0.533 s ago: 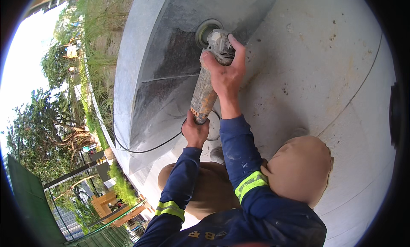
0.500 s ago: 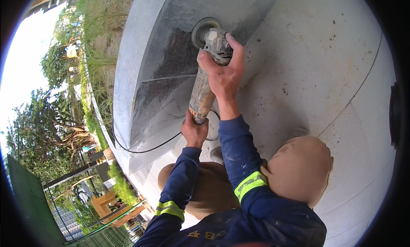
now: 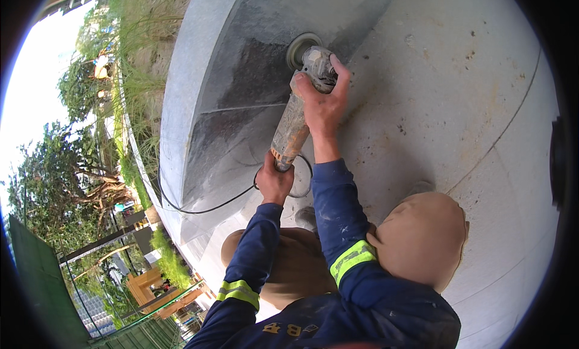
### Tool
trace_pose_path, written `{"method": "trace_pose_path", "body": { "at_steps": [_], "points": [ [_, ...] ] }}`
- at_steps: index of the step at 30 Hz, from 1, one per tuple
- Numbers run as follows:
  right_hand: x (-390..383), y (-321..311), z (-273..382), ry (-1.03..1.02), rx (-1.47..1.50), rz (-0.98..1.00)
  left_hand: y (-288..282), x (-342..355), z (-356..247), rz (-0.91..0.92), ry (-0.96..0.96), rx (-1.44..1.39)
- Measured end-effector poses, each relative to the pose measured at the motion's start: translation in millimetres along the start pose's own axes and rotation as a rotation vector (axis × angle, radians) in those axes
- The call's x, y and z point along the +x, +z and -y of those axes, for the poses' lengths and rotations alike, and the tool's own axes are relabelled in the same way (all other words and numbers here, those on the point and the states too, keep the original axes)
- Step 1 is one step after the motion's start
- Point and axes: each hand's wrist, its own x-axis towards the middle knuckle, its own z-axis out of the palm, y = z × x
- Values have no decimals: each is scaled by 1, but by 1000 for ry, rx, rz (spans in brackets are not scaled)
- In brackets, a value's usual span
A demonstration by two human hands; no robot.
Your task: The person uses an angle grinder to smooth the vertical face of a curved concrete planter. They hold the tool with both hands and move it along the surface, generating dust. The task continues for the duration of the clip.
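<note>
An angle grinder (image 3: 291, 129), its body caked in dust, is held in both my hands. Its round disc (image 3: 304, 50) lies against the dark grey face of a low concrete wall (image 3: 241, 78). My right hand (image 3: 322, 105) wraps round the grinder's head, thumb on the near side and fingers over the far side. At the back end of the body, my left hand (image 3: 275, 181) is closed round the handle. A black power cord (image 3: 223, 209) loops from the rear of the tool and runs left over the wall's top.
Grey concrete floor (image 3: 440, 120) with a thin joint line stretches to the right. My bent knees (image 3: 422, 237) in brown trousers are close below my arms. Beyond the wall's pale top (image 3: 181, 108) grow grass (image 3: 142, 66) and trees (image 3: 54, 192); a green fence (image 3: 45, 282) stands lower left.
The grinder's head and disc have shifted slightly right and down along the wall face, with my right hand moving along. My left hand has stayed nearly in place.
</note>
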Motion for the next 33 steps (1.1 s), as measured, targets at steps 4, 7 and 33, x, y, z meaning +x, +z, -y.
{"method": "trace_pose_path", "body": {
  "at_steps": [4, 7, 33],
  "points": [
    [4, -9, -9, 175, 67, -19, 2, 0, -3, 62, -50, 39],
    [-2, -7, -7, 46, -43, 20, 7, -1, 3, 26, -42, 41],
    [-8, 0, 0, -55, -12, 45, 20, 6, 19, -28, -25, -43]
  ]
}}
